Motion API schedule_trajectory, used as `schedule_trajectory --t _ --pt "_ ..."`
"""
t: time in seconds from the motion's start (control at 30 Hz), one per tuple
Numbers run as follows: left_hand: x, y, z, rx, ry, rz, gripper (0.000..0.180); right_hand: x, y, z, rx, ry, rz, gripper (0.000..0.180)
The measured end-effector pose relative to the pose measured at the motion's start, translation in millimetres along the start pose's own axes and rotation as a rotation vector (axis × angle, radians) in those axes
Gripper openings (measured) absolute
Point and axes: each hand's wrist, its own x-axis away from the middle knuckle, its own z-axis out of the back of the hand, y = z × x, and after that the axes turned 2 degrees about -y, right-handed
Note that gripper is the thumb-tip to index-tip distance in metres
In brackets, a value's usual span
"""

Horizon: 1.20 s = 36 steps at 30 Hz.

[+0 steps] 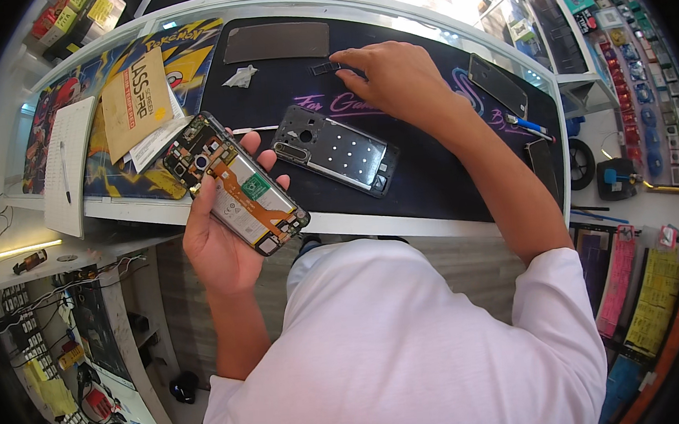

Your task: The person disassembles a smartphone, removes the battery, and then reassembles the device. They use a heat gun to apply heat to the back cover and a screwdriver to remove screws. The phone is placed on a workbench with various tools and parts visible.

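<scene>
The left hand (226,247) grips an opened smartphone (245,193) above the near-left table (419,225); the right hand (399,72) reaches a small black tray (323,69), its pinch unclear. A phone frame (337,151) lies between, a dark panel (276,42) beyond, a blue-handled tool (524,123) right.

The open phone (235,189) is in the left hand (225,240), left of the phone shell (335,151) on the mat (445,195). Behind the shell, the right hand (405,75) is by a little tray (323,69). Behind that tray lies a flat panel (276,42). A screwdriver (529,125) lies far right. Far left, a pen (64,170) is on a notepad (76,144), beside an envelope (134,108).
</scene>
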Motion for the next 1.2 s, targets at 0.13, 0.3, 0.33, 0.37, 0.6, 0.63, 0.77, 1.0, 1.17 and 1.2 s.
schedule_trajectory --t 0.13,0.3,0.33,0.37,0.6,0.63,0.77,1.0,1.17,1.2 --pt "4 0 3 0.021 -0.004 0.015 0.055 -16 8 -12 0.143 -0.114 0.063 0.026" --pt "13 13 -2 -0.012 0.067 0.000 0.055 -23 -3 2 -0.014 0.107 0.151 0.013" --pt "16 17 -3 -0.018 0.076 -0.010 0.054 -21 -2 4 -0.061 0.050 -0.021 0.011" --pt "19 20 -5 -0.005 0.083 -0.002 0.054 -20 1 8 -0.165 -0.012 -0.206 0.013" --pt "44 52 1 -0.048 0.107 -0.074 0.050 -4 30 5 -1.807 -0.144 -0.452 0.018" --pt "49 56 4 -0.035 0.099 -0.094 0.049 -3 31 4 -1.858 -0.155 -0.456 0.019" --pt "70 78 12 -0.057 0.094 -0.163 0.051 -10 20 -6 -1.977 -0.035 -0.516 0.024" --pt "139 97 30 -0.069 0.104 -0.340 0.056 1 12 4 -2.244 -0.056 -0.215 0.029" --pt "215 94 45 -0.015 0.068 -0.606 0.055 38 -25 33 -2.348 -0.104 -0.065 0.027" --pt "226 90 45 -0.081 0.261 -0.682 0.053 48 -37 38 -2.346 -0.127 -0.057 0.028"
